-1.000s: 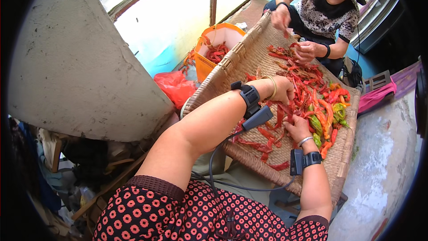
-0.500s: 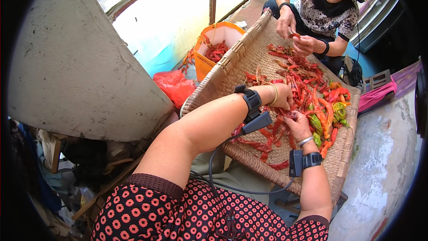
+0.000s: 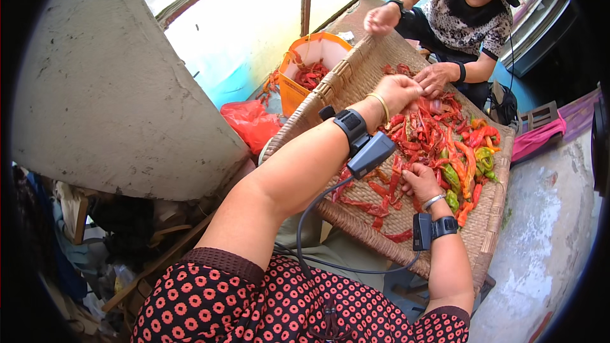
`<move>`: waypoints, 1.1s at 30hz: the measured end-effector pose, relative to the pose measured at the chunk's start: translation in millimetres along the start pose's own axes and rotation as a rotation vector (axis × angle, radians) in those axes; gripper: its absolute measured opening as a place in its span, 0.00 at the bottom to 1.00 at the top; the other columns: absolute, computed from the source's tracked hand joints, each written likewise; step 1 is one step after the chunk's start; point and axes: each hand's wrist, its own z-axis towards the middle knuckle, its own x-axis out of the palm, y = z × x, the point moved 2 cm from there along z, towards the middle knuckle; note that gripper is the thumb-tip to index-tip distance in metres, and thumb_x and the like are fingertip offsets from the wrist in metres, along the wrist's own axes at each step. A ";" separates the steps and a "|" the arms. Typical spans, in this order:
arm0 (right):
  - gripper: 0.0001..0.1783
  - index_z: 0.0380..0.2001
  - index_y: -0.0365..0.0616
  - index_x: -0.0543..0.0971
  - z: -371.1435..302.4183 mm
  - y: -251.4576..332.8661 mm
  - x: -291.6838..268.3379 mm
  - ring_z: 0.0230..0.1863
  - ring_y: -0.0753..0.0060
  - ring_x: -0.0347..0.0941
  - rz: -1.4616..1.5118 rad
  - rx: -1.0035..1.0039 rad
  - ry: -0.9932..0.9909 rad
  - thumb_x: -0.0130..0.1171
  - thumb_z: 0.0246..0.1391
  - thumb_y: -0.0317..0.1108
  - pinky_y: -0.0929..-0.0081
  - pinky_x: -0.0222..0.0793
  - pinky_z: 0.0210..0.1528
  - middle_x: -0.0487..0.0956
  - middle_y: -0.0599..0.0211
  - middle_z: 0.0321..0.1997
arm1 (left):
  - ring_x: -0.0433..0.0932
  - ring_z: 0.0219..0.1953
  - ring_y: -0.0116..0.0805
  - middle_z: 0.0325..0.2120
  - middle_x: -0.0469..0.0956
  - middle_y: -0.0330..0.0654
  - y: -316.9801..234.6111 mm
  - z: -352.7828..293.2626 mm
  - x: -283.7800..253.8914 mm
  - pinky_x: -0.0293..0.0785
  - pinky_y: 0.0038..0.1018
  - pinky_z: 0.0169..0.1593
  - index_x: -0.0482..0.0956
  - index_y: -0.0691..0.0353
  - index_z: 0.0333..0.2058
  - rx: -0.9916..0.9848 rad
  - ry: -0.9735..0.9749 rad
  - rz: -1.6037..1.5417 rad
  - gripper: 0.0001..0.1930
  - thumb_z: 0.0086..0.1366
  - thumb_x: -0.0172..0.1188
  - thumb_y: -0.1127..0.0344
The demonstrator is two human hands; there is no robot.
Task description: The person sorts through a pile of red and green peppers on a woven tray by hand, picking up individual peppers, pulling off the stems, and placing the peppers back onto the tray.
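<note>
Dried red chili peppers [image 3: 416, 134] lie heaped over the middle of a large woven basket tray [image 3: 467, 241]. Over the far part of the heap, my left hand [image 3: 399, 94] is closed in a pinch; whatever its fingertips hold is too small to make out. My right hand [image 3: 422, 184] rests low over the nearer peppers, its thumb and fingers curled together against a red chili pepper [image 3: 394, 178]. To the right of that hand lie fresher orange peppers [image 3: 469, 168] and green peppers [image 3: 485, 160].
Across the tray sits a co-worker [image 3: 467, 19], one hand on the peppers near my left hand, the other raised past the far rim. Left of the tray stand an orange bag [image 3: 292, 92] of red peppers and a red plastic bag [image 3: 250, 121]. A cable [image 3: 356, 272] hangs between my wrists.
My left hand has moved away from my right hand, toward the far side of the heap. The co-worker's hands have parted: one lowered onto the peppers, the other swung out to the left.
</note>
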 end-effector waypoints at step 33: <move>0.07 0.22 0.42 0.70 -8.4 26.7 -13.2 0.16 0.85 0.66 0.226 -0.290 -0.215 0.48 0.50 0.33 0.87 0.62 0.17 0.72 0.73 0.18 | 0.75 0.26 0.27 0.23 0.76 0.41 31.2 -25.4 27.9 0.71 0.22 0.31 0.75 0.65 0.32 -0.092 0.611 0.955 0.13 0.49 0.57 0.62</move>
